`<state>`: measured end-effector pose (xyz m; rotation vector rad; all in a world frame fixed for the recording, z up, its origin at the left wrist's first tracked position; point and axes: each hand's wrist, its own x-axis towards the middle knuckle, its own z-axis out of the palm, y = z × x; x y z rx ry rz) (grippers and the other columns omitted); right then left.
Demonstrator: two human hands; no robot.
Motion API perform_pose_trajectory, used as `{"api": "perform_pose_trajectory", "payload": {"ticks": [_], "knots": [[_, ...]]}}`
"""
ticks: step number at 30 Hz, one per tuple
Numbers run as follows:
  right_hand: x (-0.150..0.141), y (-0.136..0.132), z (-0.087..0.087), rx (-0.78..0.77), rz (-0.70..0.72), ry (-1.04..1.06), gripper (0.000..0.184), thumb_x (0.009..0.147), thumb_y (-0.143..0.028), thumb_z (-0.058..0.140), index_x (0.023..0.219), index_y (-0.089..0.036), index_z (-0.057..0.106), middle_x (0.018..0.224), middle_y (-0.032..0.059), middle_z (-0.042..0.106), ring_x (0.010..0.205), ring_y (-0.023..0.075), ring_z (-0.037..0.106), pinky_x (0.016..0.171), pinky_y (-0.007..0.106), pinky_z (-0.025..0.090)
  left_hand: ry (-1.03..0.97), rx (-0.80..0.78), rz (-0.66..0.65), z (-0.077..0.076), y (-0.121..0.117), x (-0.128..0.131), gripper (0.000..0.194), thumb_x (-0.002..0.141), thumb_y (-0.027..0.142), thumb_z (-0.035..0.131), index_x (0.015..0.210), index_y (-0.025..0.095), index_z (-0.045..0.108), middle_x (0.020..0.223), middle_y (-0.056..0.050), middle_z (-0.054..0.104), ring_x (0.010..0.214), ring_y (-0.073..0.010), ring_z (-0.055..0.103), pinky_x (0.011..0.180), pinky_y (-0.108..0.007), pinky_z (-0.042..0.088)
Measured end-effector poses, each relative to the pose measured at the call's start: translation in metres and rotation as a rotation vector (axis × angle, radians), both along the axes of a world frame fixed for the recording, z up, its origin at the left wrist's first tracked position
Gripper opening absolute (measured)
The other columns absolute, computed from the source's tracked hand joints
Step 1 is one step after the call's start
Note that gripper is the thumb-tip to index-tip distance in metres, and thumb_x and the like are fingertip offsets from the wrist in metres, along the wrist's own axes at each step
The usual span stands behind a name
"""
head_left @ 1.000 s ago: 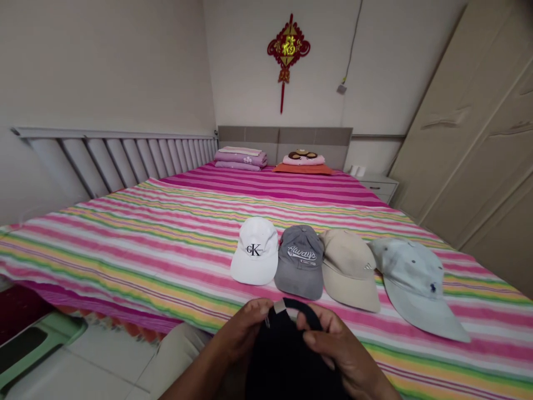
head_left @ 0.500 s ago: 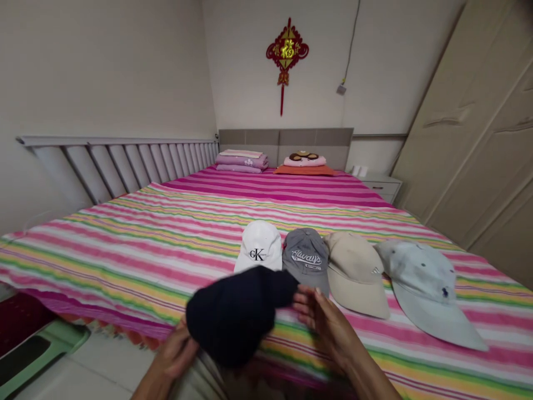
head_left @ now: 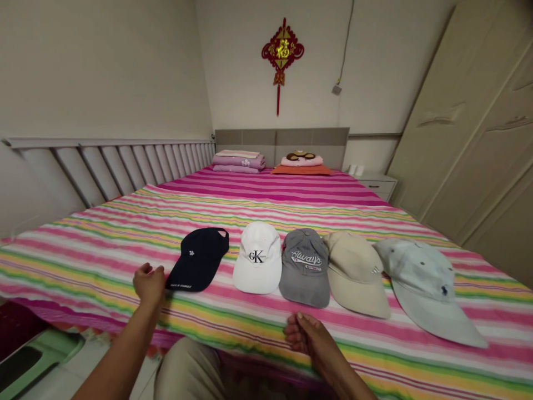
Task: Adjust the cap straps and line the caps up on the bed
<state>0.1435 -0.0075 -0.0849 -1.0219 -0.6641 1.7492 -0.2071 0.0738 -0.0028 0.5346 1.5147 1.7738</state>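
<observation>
Five caps lie in a row on the striped bedspread: a navy cap, a white cap, a grey cap, a beige cap and a light blue cap. My left hand is at the left corner of the navy cap's brim, fingers curled and touching it. My right hand rests near the bed's front edge, below the grey cap, with its fingers curled on nothing. My knee shows between my arms.
Folded purple bedding and a pink pillow sit by the headboard. A slatted rail lines the left wall. A nightstand and a wardrobe stand at the right. A green stool is on the floor at the lower left.
The navy cap, held in both hands in front of me before, now lies on the bed left of the white cap. My right hand has let go and drawn back.
</observation>
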Motion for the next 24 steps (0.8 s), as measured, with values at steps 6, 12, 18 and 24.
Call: {"api": "perform_pose_trajectory", "payload": {"ticks": [6,12,18,24], "knots": [[-0.001,0.001,-0.003,0.007,-0.005,-0.01,0.038,0.062,-0.048,0.069,0.064,-0.013,0.053,0.05,0.0008,0.059,0.042,0.008,0.051,0.043,0.019,0.038,-0.282,-0.127,-0.381,-0.039,-0.03,0.104,0.016,0.064,0.006,0.064,0.079,0.01,0.059,0.064,-0.006,0.064,0.057,-0.0159,0.061,0.062,-0.027,0.05],[-0.002,0.0,-0.005,0.027,-0.023,-0.019,0.038,0.063,-0.049,0.068,0.065,-0.013,0.055,0.052,0.0021,0.061,0.043,0.0094,0.053,0.045,0.021,0.041,-0.562,-0.16,-0.459,-0.052,-0.019,0.158,0.005,0.075,0.012,0.056,0.079,0.013,0.055,0.077,-0.01,0.066,0.072,-0.016,0.064,0.074,-0.028,0.05],[0.007,-0.008,0.004,0.047,0.024,0.043,0.037,0.066,-0.049,0.066,0.075,-0.013,0.058,0.062,0.0051,0.065,0.052,0.0135,0.059,0.051,0.025,0.043,-0.626,0.069,-0.519,-0.06,-0.04,0.174,0.02,0.071,0.007,0.06,0.087,0.018,0.056,0.085,-0.004,0.067,0.076,-0.0132,0.063,0.072,-0.024,0.05],[0.029,-0.011,0.039,0.202,-0.082,0.33,0.038,0.066,-0.049,0.066,0.092,-0.021,0.06,0.095,0.0054,0.068,0.087,0.0181,0.06,0.075,0.029,0.044,-0.613,0.141,-0.906,-0.089,-0.1,0.183,0.036,0.055,0.013,0.075,0.089,0.018,0.062,0.08,-0.004,0.069,0.07,-0.0175,0.064,0.059,-0.024,0.051]]}}
